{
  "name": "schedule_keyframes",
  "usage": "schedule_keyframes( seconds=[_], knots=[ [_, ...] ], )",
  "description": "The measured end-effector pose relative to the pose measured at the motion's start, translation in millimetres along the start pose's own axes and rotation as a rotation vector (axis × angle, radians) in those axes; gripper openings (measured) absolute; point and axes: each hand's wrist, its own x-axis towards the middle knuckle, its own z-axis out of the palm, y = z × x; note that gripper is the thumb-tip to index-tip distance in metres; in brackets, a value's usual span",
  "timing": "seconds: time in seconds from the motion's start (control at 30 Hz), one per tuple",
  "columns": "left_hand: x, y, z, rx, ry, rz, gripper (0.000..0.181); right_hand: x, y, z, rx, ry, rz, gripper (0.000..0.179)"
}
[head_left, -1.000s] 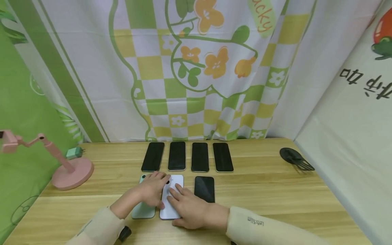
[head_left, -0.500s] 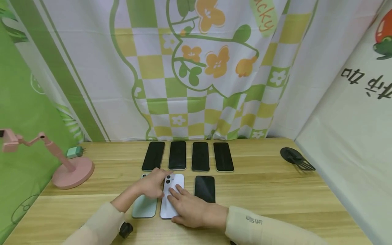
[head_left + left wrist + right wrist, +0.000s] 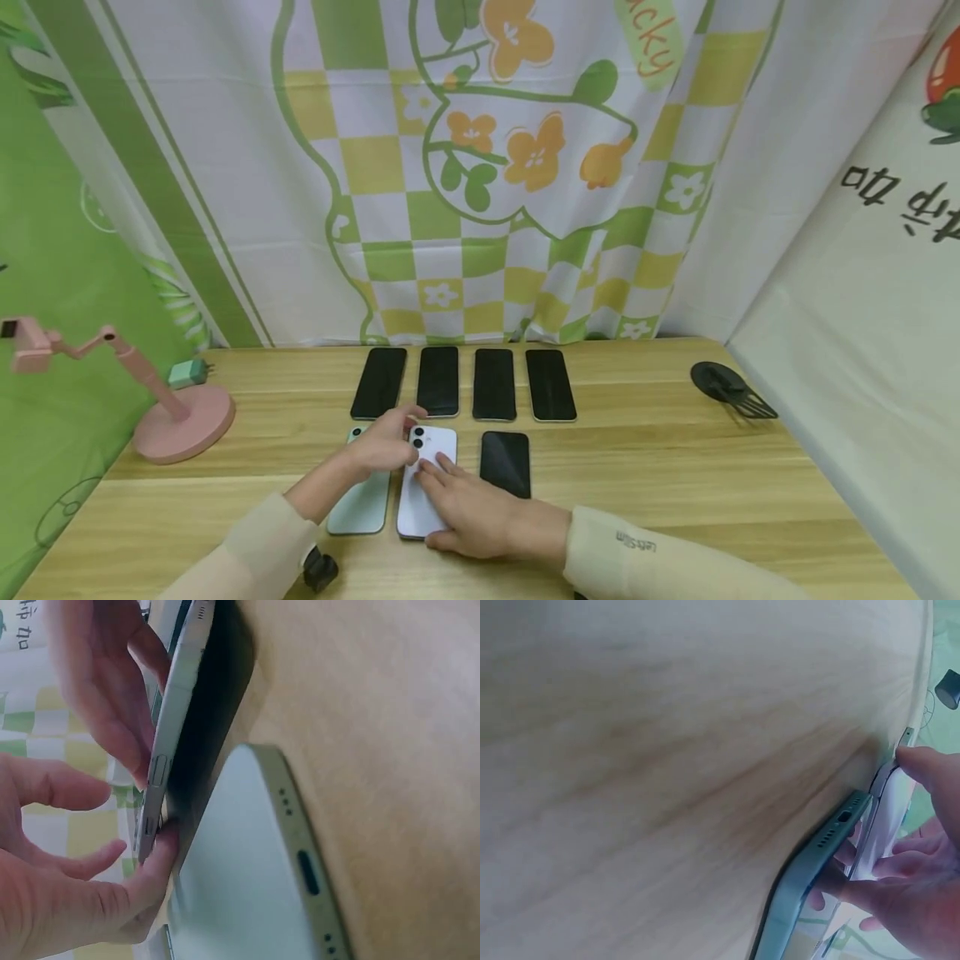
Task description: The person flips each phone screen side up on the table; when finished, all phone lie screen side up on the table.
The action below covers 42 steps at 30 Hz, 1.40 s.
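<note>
A pale lavender phone lies back up in the front row, camera lenses at its far end. In the left wrist view its side edge stands off the wood, with dark underside below. My left hand is at its far left corner, thumb against the edge and fingers curved past the end. My right hand lies across its back, fingertips near the left edge; in the right wrist view the thumb bends over the near corner. A mint green phone lies under my left wrist. A black-screened phone lies to the right.
Several black-screened phones form a row behind. On the left stand a pink desk lamp and a green charger. A black slotted spatula or holder lies at the far right. A patterned curtain borders the table's back.
My left hand has slid toward the lavender phone's far end, uncovering its camera lenses and more of the green phone. My right hand stays on the lavender phone.
</note>
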Motion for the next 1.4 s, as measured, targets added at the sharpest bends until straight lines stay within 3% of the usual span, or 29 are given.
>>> schedule_keyframes(
  seconds=[0.27,0.4,0.6,0.7,0.87,1.03,1.2,1.33,1.4],
  knots=[
    [-5.8,-9.7,0.5,-0.262,0.043,-0.026,0.084,-3.5,3,-1,0.085,0.021,0.036,0.08],
    [-10.7,-10.5,0.5,-0.313,0.063,-0.067,0.085,-5.4,6,-1,0.116,0.033,0.039,0.081],
    [-16.0,-11.2,1.0,-0.423,0.051,-0.122,0.071,-6.6,9,-5,0.215,0.082,0.038,0.08],
    [-19.6,-10.2,0.0,-0.491,0.026,-0.121,0.07,-5.3,12,-8,0.302,0.122,0.053,0.076],
    [-24.3,-7.1,-2.5,-0.547,-0.083,-0.089,0.081,-3.4,18,-12,0.433,0.178,0.052,0.076],
    [-28.4,-8.3,-2.8,-0.549,-0.174,-0.043,0.09,-3.3,19,-12,0.662,0.225,0.101,0.07],
    [-28.9,-11.7,-2.4,-0.556,-0.26,0.07,0.092,-1.6,15,-9,0.95,0.342,0.178,0.06],
    [-28.9,-12.7,-0.9,-0.531,-0.286,0.139,0.096,-1.5,10,-9,1.208,0.393,0.292,0.057],
    [-29.5,-12.7,-0.3,-0.525,-0.292,0.163,0.097,-1.4,8,-11,1.27,0.414,0.348,0.056]
  ],
)
